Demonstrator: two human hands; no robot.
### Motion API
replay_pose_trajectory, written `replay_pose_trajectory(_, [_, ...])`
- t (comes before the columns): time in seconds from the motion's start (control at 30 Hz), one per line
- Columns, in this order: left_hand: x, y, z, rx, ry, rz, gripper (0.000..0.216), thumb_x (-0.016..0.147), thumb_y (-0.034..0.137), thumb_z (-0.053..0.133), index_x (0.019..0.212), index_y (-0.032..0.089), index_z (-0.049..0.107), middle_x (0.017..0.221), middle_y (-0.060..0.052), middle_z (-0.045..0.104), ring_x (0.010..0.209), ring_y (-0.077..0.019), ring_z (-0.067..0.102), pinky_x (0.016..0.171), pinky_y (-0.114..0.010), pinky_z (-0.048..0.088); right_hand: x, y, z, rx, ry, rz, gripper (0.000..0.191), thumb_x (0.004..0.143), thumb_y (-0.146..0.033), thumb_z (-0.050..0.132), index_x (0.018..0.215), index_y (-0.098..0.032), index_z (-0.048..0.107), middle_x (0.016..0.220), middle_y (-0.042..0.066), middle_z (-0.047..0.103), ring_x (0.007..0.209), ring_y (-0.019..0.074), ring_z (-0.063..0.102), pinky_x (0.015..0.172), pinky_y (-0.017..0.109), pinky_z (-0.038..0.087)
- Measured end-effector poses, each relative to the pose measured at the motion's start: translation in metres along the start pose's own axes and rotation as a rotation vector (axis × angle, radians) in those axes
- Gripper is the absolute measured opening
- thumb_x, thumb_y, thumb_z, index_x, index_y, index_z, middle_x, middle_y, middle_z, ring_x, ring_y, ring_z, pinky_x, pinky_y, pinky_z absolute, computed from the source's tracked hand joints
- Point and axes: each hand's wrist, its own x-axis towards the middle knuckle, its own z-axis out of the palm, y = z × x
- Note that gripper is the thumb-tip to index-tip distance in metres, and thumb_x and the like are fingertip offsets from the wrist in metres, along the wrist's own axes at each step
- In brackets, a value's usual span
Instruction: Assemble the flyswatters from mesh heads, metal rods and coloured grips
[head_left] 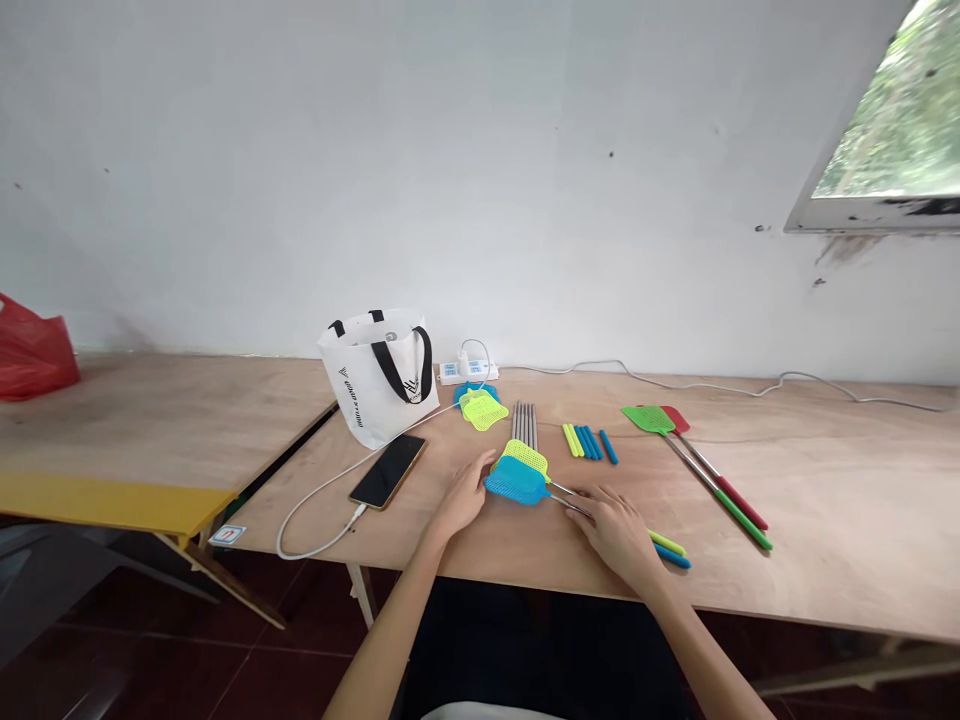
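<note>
Left hand (461, 498) is cupping, half-spread, by the heads of the blue swatter (517, 481) and yellow swatter (525, 457), no visible grip. Right hand (616, 530) is draping over their shafts (562, 489); can't tell how closed. Swatters are overlapping, blue nearer, on tabletop (840, 500) before the rods (525, 425).

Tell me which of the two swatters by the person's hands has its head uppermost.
The blue swatter: its head overlaps that of the yellow swatter, which is partly covered.
</note>
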Motion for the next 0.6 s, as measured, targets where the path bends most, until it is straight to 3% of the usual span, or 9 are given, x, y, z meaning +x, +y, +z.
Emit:
replay_pose_trajectory(0.17, [-0.003, 0.001, -0.019, -0.138, -0.112, 0.001, 0.063, 0.086, 0.008, 0.04, 0.145, 0.026, 0.048, 0.14, -0.006, 0.062, 0.135, -0.021, 0.054, 0.116, -0.04, 0.039, 0.005, -0.004, 0.005, 0.08, 0.031, -0.064, 0.034, 0.104, -0.031, 0.044, 0.124, -0.033, 0.071, 0.109, 0.005, 0.071, 0.101, 0.0237, 0.063, 0.086, 0.038, 0.048])
replay_pose_trajectory(0.3, [-0.005, 0.004, -0.033, -0.221, -0.043, -0.168, 0.046, 0.094, 0.025, 0.042, 0.14, 0.024, 0.051, 0.118, -0.008, 0.072, 0.118, -0.0248, 0.064, 0.104, -0.04, 0.048, 0.007, -0.014, 0.006, 0.106, 0.038, -0.104, 0.033, 0.105, -0.03, 0.044, 0.122, -0.032, 0.072, 0.103, 0.006, 0.07, 0.097, 0.0232, 0.062, 0.084, 0.038, 0.047])
replay_pose_trajectory(0.43, [-0.006, 0.008, -0.038, -0.336, 0.006, -0.278, 0.047, 0.099, 0.05, 0.041, 0.135, 0.021, 0.052, 0.119, -0.011, 0.07, 0.11, -0.0273, 0.067, 0.084, -0.036, 0.055, 0.007, -0.022, 0.006, 0.112, 0.021, -0.189, 0.034, 0.104, -0.026, 0.045, 0.128, -0.032, 0.069, 0.101, 0.006, 0.069, 0.095, 0.0227, 0.061, 0.081, 0.037, 0.046])
replay_pose_trajectory(0.5, [-0.005, 0.008, -0.036, -0.374, -0.001, -0.264, 0.053, 0.096, 0.057, 0.048, 0.133, 0.02, 0.052, 0.12, -0.012, 0.069, 0.114, -0.0275, 0.066, 0.09, -0.036, 0.053, 0.007, -0.024, 0.005, 0.115, 0.02, -0.231, 0.035, 0.104, -0.024, 0.044, 0.129, -0.032, 0.068, 0.101, 0.006, 0.07, 0.095, 0.0222, 0.061, 0.081, 0.037, 0.046])
replay_pose_trajectory(0.6, [-0.004, 0.003, -0.03, -0.388, -0.057, -0.198, 0.059, 0.088, 0.055, 0.064, 0.133, 0.019, 0.051, 0.12, -0.012, 0.069, 0.118, -0.027, 0.063, 0.103, -0.038, 0.048, 0.008, -0.025, 0.004, 0.145, 0.006, -0.259, 0.035, 0.105, -0.024, 0.044, 0.129, -0.033, 0.067, 0.11, 0.006, 0.071, 0.101, 0.0217, 0.062, 0.086, 0.037, 0.046])
